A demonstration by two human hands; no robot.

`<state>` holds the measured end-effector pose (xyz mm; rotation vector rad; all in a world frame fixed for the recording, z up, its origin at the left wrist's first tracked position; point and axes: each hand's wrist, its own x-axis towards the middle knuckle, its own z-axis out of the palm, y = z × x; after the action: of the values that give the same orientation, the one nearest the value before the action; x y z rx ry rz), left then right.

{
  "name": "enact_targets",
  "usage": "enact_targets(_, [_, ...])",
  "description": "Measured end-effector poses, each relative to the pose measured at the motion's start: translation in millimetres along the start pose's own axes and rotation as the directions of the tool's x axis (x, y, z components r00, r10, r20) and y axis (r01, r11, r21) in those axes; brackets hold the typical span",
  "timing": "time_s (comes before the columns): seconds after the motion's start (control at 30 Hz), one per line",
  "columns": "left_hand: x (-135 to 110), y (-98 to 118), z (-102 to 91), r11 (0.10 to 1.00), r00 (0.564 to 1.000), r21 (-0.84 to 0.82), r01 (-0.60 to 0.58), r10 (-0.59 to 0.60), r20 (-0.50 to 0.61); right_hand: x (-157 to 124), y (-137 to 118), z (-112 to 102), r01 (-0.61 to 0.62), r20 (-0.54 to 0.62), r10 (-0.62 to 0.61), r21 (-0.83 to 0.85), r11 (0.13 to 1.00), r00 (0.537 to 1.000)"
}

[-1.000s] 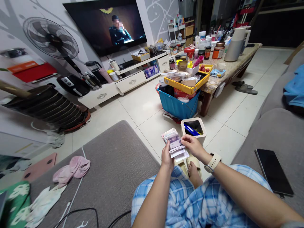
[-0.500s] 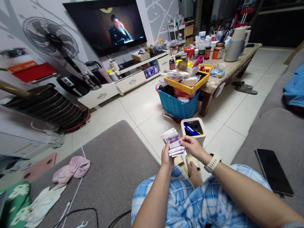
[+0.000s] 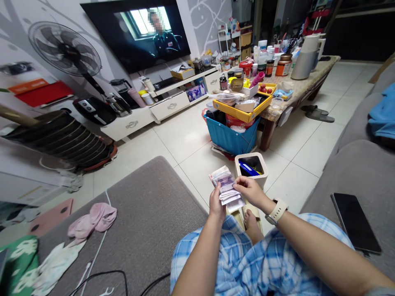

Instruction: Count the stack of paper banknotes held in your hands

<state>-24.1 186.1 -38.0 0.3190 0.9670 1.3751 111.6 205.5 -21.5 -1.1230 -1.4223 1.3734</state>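
A thick stack of banknotes (image 3: pixel 224 179), mostly purple and pinkish on top, is gripped by my left hand (image 3: pixel 217 203), its thumb lying over the notes. Several notes at the near side are folded down toward me, their pale edges fanned. At the stack's right edge, my right hand (image 3: pixel 250 190) pinches a note between thumb and fingers. A watch with a cream strap (image 3: pixel 277 211) is on my right wrist. Just beyond my hands stands a cream bin (image 3: pixel 262 177) with a blue packet (image 3: pixel 247 168) inside.
A grey ottoman (image 3: pixel 148 205) with a pink cloth (image 3: pixel 95 220) and cables lies to my left. On the grey sofa to my right rests a phone (image 3: pixel 354 224). Ahead are a blue basket (image 3: pixel 231 133) and a cluttered low table (image 3: pixel 321 76).
My right hand has shifted slightly at the stack's edge, and the note there has been folded down toward me. The television picture has changed. My left hand stays in place.
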Motion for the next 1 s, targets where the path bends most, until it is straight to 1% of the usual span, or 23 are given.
enact_targets(0.17, [0, -1, -1.1, 0.999, 1.0, 0.037, -0.01, 0.011, -0.012, -5, -10, 0, 0.046, 0.028, -0.043, -0.136, 0.99, 0.999])
enact_targets(0.27, [0, -1, -0.7, 0.999, 1.0, 0.027, -0.021, 0.021, 0.006, -6, -12, 0, 0.055, 0.035, -0.05, -0.163, 0.985, 0.998])
enact_targets(0.5, [1, -1, -1.5, 1.0, 0.999, -0.005, 0.019, -0.018, 0.036, -6, -14, 0, 0.067, 0.025, -0.064, -0.152, 0.986, 0.998])
enact_targets(0.67, [2, -1, -1.9, 0.998, 0.998, -0.038, 0.046, -0.045, 0.033, -4, -12, 0, 0.086, 0.046, -0.081, -0.115, 0.99, 0.996])
enact_targets(0.87, [2, 2, 0.1, 0.993, 0.995, -0.066, 0.096, -0.096, 0.008, -1, -10, -2, 0.059, 0.114, -0.06, 0.007, 0.998, 0.992])
enact_targets(1.0, [4, 4, -1.0, 0.988, 0.992, -0.083, 0.127, -0.125, 0.032, -1, -13, -6, 0.051, 0.183, -0.051, 0.009, 0.999, 0.982])
